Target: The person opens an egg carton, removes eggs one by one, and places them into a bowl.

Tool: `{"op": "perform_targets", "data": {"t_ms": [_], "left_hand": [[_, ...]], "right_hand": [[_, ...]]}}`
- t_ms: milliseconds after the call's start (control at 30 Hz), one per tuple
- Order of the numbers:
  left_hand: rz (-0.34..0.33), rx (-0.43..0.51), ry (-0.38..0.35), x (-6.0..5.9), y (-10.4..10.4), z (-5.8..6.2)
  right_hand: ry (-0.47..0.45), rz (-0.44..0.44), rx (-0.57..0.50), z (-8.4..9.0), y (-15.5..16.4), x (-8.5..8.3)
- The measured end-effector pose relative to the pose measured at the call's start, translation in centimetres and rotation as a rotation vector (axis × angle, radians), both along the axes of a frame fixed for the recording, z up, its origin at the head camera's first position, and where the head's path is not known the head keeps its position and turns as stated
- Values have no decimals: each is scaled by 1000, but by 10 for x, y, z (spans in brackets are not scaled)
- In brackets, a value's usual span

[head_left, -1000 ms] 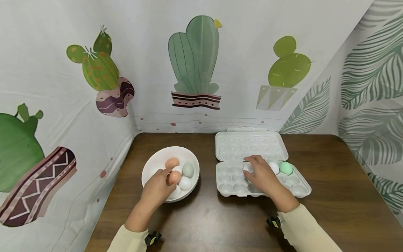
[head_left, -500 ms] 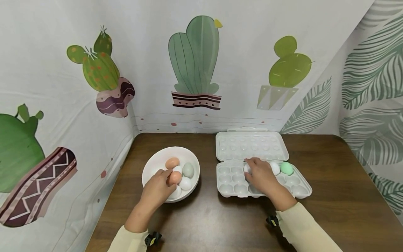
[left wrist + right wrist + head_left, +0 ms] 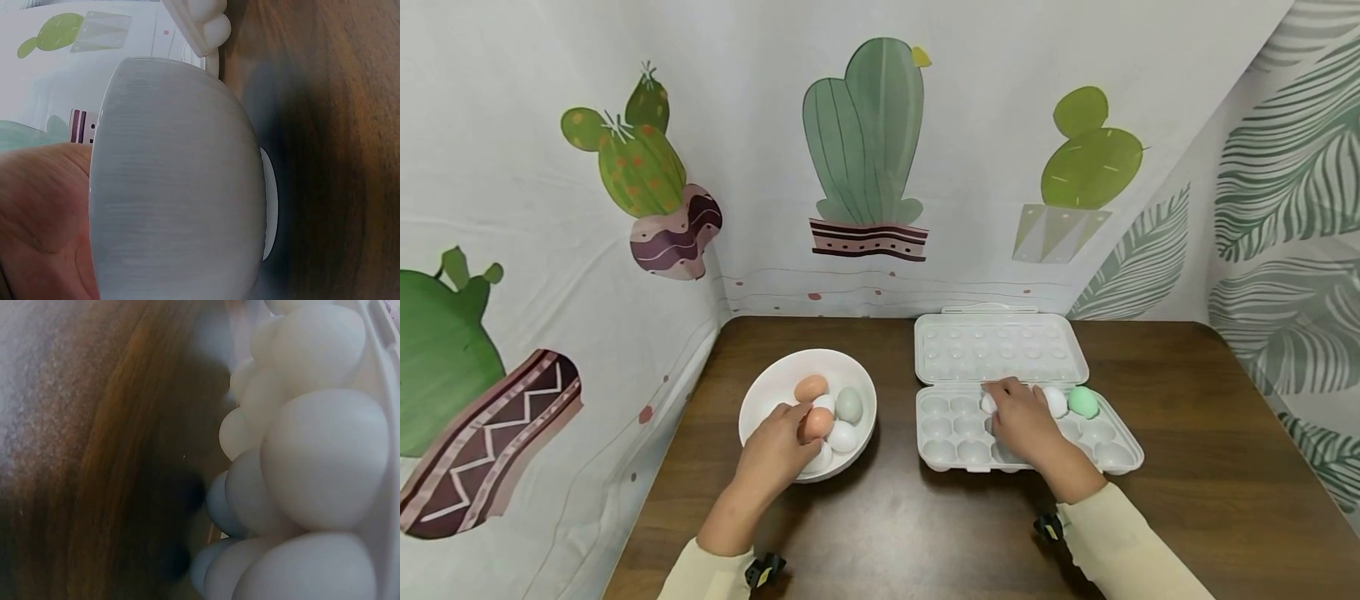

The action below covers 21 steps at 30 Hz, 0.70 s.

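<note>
At lower left of centre in the head view, the left hand (image 3: 775, 454) reached into the round white ceramic bowl (image 3: 775, 379), fingers curled round a smooth orange-brown egg (image 3: 815, 422) lying among the others. Right of it, the right hand (image 3: 1026, 421) pinched a white egg (image 3: 987, 403) over a back-row cup of the open white plastic egg tray (image 3: 1120, 454), beside another white egg (image 3: 1056, 401) and a mint-green egg (image 3: 1082, 402). The egg seemed about seated; letting go gently looked next.

Eight eggs — five in one bowl (image 3: 775, 385), three in one carton (image 3: 1120, 454).
</note>
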<state>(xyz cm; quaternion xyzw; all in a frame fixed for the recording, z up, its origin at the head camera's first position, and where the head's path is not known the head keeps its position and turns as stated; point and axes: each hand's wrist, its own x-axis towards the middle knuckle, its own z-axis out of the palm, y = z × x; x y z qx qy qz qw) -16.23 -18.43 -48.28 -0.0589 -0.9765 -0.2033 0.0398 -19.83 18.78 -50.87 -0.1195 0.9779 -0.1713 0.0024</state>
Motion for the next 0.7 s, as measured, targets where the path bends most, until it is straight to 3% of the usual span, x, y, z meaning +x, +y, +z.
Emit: {"op": "perform_targets", "data": {"t_ms": [700], "left_hand": [[3,34,54,1,1,3]], "right_hand": [[49,30,11,2,4,0]]}}
